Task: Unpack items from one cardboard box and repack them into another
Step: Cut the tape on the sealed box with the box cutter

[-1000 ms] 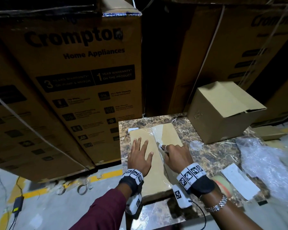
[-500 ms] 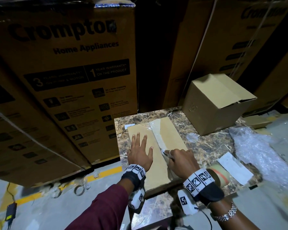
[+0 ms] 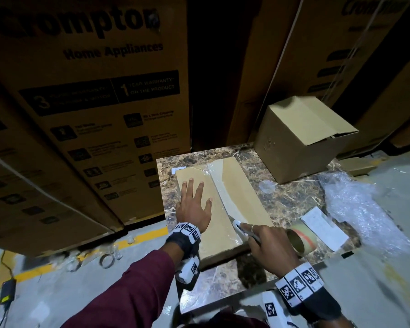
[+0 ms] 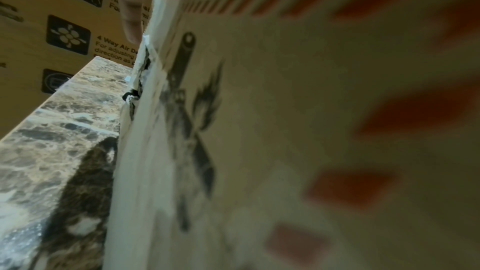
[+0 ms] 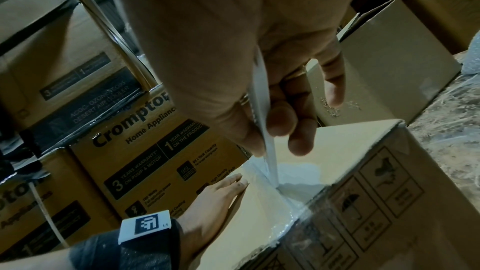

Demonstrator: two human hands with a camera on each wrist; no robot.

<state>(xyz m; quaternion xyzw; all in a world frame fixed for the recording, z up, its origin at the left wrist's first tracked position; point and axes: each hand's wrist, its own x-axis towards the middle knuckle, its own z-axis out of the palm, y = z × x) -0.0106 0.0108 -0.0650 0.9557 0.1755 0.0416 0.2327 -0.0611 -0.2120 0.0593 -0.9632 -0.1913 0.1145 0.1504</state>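
- Head view: a flat taped cardboard box (image 3: 220,204) lies on a marble table (image 3: 291,200). The left hand (image 3: 194,207) presses flat on its left half, fingers spread. The right hand (image 3: 268,242) grips a white cutter (image 3: 240,229), tip on the tape seam near the box's near end.
- Left wrist view: blurred box side (image 4: 285,130); one fingertip (image 4: 132,28) reaches over its edge.
- Right wrist view: fingers (image 5: 280,122) curl round the cutter (image 5: 267,151), its tip in the tape.
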